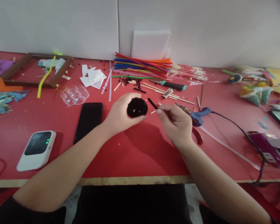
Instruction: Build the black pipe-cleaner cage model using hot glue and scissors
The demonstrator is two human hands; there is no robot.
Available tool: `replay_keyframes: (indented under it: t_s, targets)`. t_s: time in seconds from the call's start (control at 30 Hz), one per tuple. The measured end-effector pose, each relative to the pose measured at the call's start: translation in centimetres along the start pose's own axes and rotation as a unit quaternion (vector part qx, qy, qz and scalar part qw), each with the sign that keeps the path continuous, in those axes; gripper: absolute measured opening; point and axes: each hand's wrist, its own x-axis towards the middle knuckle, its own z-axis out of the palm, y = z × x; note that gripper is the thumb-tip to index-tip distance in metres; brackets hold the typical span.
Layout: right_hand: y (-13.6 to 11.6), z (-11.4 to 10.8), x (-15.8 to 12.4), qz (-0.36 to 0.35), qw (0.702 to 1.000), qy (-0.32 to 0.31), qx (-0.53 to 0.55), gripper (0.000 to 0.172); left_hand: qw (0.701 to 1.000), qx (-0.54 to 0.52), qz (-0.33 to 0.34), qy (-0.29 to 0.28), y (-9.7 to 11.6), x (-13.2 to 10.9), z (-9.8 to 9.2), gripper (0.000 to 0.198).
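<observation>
My left hand (120, 113) is wrapped round the side of a black round object (137, 107), fuzzy-looking and with a few small pale spots on its face. I cannot make out its exact kind. Just to the right, my right hand (177, 123) pinches a short black strip (152, 103) between thumb and fingertips. The strip slants up and left toward the round object, with a small gap between them. Behind the right hand lies a blue glue gun (199, 116), partly hidden by the fingers, along with a red-orange ring-shaped handle (198, 137).
Colourful pipe cleaners (142, 67) are heaped at the back. Before them lie a utility knife (174, 85), wooden sticks and black scraps. To the left are a black phone (88, 121), a white device (37, 151) and a clear plastic palette (74, 95). The glue gun's cord (233, 124) runs right.
</observation>
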Motion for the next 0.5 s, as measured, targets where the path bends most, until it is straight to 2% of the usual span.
replay_keyframes:
  t_s: [0.13, 0.23, 0.3, 0.37, 0.5]
  targets:
    - [-0.35, 0.09, -0.2, 0.001, 0.999, -0.038, 0.037, 0.004, 0.997, -0.019, -0.015, -0.076, 0.34, 0.17, -0.18, 0.037]
    - [-0.24, 0.14, -0.25, -0.04, 0.998, -0.043, 0.02, 0.005, 0.983, -0.079, -0.097, -0.134, 0.2, -0.01, -0.04, 0.053]
    - [-0.12, 0.11, -0.21, -0.062, 0.998, -0.03, 0.009, 0.007, 0.971, -0.118, -0.143, -0.148, -0.07, -0.19, 0.11, 0.06]
    - [-0.08, 0.02, -0.13, -0.057, 0.998, -0.024, 0.006, 0.007, 0.964, -0.134, -0.167, -0.158, -0.3, -0.27, 0.17, 0.058]
    - [-0.18, -0.17, 0.03, -0.033, 0.999, -0.037, -0.006, 0.01, 0.959, -0.162, -0.169, -0.161, -0.34, -0.08, -0.04, 0.053]
